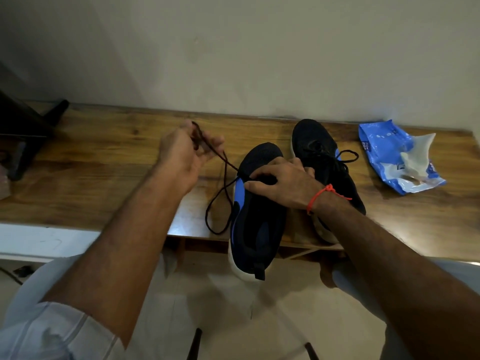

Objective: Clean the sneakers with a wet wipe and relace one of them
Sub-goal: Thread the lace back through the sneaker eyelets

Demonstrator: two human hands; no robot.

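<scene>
- Lacing was the step in hand, judging by the layout: the near black-and-blue knit sneaker with a white sole (255, 216) lay on the wooden tabletop (109, 162) with its toe toward the wall and its heel overhanging the front edge, so its long axis ran away from the person.
- Its thin black shoelace (220, 196) ran up and to the left from the eyelet area near the toe, straight to the left hand (181, 154), and a slack loop of it drooped toward the table's front edge.
- That left hand was raised to the left of the shoe, its fingers curled and pinching the gathered upper part of the lace between thumb and fingertips.
- The right hand (283, 183), a red thread bracelet (322, 196) at its wrist, lay on the throat of the same shoe, with fingers bent down onto the eyelets; whether they pinched the lace there I could not tell.
- The right hand was the nearer one to the eyelets, so the next threading probably fell to it, while the left kept the lace taut.
- The second black knit sneaker (324, 162), laced, stood just behind and to the right, touching the first.
- A crumpled blue wet-wipe pack (384, 157) with a pale wipe (415, 152) on top lay well to the right.
</scene>
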